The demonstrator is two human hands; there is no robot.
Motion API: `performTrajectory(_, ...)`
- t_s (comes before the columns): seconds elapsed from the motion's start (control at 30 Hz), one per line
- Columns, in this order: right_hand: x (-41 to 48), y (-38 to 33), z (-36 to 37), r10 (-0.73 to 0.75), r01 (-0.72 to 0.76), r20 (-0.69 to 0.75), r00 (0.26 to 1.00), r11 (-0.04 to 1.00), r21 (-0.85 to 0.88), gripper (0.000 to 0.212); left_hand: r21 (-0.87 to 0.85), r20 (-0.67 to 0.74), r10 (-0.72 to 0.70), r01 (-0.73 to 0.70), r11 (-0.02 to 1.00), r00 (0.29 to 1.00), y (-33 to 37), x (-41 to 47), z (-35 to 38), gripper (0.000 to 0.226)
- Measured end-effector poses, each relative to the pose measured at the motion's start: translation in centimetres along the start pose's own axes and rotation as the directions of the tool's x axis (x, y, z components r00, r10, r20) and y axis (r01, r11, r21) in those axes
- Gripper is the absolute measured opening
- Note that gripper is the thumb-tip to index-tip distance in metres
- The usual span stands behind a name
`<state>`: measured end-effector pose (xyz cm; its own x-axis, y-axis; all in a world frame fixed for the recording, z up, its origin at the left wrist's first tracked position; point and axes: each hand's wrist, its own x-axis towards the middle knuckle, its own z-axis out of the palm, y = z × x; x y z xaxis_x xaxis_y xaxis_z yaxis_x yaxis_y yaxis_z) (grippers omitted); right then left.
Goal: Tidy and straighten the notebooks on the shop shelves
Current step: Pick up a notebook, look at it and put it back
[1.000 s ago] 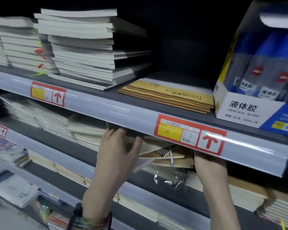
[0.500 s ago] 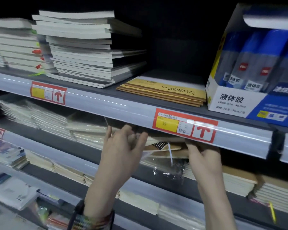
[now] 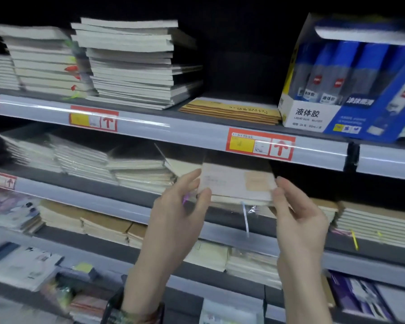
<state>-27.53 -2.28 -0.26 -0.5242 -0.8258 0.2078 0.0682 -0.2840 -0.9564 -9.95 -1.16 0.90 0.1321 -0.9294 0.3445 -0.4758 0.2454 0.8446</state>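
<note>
Stacks of white-edged notebooks (image 3: 131, 64) at 11 o'clock on the top shelf (image 3: 173, 127), edges not flush. Under them, at 9 o'clock, wrapped packs (image 3: 80, 160) lean on the middle shelf (image 3: 91, 199).

Our left hand (image 3: 180, 206), just left of centre, pinches the left edge of the notebook pack (image 3: 236, 183), with the thumb in front and the fingers curled behind.

That pack sits dead centre at the front of the middle shelf, face towards us. The red price tag (image 3: 260, 143) is at its 12 o'clock. The print is too blurred to read, and we can't tell if its lower edge rests on the stack beneath. A clear plastic strip (image 3: 244, 218) hangs at its 6 o'clock.

Our right hand (image 3: 297, 211) grips the right edge, fingers curled round it. Brown kraft notebooks (image 3: 232, 109) lie flat at 12 o'clock on the top shelf, with the blue glue box (image 3: 313, 115) touching them at 2 o'clock.
</note>
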Motion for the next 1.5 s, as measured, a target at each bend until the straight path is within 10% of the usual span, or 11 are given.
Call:
performTrajectory(0.4, -7.5, 1.6, -4.9, 0.221, -0.221, 0.039, 0.975, 0.975, 0.001, 0.045, -0.54, 0.1, -0.159, 0.188, 0.821, 0.982, -2.8, -6.0, 0.4, 0.023)
performTrajectory(0.7, -9.6, 1.4, -11.2, 0.406, -0.37, 0.124, 0.905, 0.898, -0.239, 0.044, -0.454, 0.33, -0.322, 0.449, 0.77, 0.887, -2.9, -8.9, 4.6, 0.03)
performTrajectory(1.5, -6.0, -1.0, -35.9, 0.416, -0.421, -0.083, 0.905, 0.906, -0.05, 0.018, -0.284, 0.568, -0.241, 0.463, 0.84, 0.787, 8.7, -19.6, 25.4, 0.028)
